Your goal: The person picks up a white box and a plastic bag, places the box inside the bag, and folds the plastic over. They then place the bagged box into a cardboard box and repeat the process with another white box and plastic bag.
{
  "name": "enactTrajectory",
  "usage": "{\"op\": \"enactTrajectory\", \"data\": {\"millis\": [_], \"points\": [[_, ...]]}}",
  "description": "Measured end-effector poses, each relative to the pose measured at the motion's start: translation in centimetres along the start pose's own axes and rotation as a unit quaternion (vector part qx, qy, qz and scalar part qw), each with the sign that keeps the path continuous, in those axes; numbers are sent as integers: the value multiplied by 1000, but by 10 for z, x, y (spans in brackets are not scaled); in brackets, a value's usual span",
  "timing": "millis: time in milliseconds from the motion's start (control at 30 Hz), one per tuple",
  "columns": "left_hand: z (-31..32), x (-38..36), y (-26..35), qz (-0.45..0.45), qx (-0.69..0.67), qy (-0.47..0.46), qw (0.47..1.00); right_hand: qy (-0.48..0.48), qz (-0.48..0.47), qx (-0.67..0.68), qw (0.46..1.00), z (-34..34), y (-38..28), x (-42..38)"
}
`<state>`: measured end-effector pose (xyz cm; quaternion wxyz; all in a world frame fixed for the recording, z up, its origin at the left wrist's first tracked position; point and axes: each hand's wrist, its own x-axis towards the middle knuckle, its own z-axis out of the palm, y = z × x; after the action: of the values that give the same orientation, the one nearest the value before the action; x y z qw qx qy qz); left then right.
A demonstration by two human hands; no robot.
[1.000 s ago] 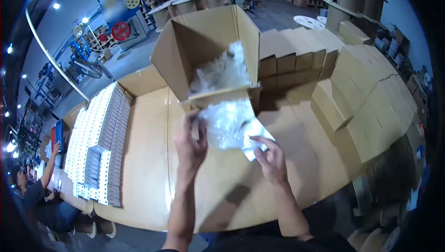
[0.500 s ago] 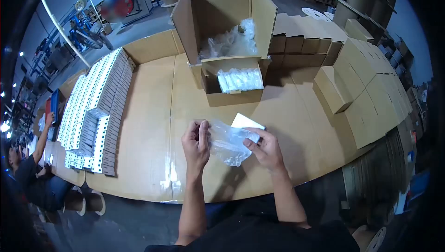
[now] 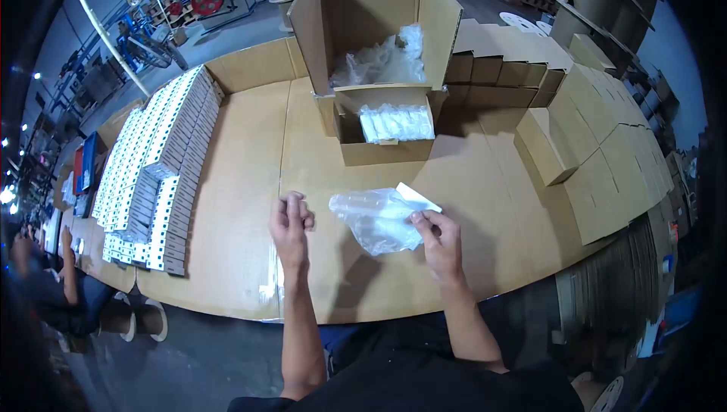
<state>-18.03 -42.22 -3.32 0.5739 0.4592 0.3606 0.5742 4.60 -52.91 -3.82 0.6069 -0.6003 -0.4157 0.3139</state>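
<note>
head view: pinching a clear plastic bag and a flat white piece between thumb and fingers of the right hand, raised over a cardboard-covered table, near a small open carton. holding the left hand apart from the bag, with fingers loosely curled; impossible to tell about thumb-to-finger contact. probably feather-light, limp and slippery in the film, stiffer in the white piece, easily creased; best taken by the bag's free left end and the piece's edge. hard to tell placement inside or behind the film. lined up on the table: stacked white boxes at left, brown cartons at right. beyond, a larger carton with crumpled film, then a workshop machine with a red wheel across grey floor.
</note>
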Motion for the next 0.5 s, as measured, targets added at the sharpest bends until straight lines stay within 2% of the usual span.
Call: {"op": "enactTrajectory", "data": {"millis": [33,67,133,200,233,300,400,433,500], "points": [[7,-8,-5,-5,-27,8,1000,25,6,6,1000,7,1,-5],[13,-20,-11,-40,-27,-43,998,50,12,12,999,14,3,-9],[32,-43,-27,-21,72,-76,994,53,24,39,998,29,5,-19],[51,-53,-27,12,128,-18,991,57,39,64,996,38,7,-28],[59,-55,-16,-17,96,25,995,60,-1,19,998,38,8,-28],[54,-54,-17,-9,130,12,991,68,-84,-71,992,34,10,-21],[47,-54,-18,-17,139,-24,990,29,-121,-86,988,20,12,-2],[47,-56,-17,-30,135,-31,990,16,-64,-83,994,20,8,0],[41,-54,-20,-35,137,-45,989,27,-52,-94,994,17,7,6]]}}
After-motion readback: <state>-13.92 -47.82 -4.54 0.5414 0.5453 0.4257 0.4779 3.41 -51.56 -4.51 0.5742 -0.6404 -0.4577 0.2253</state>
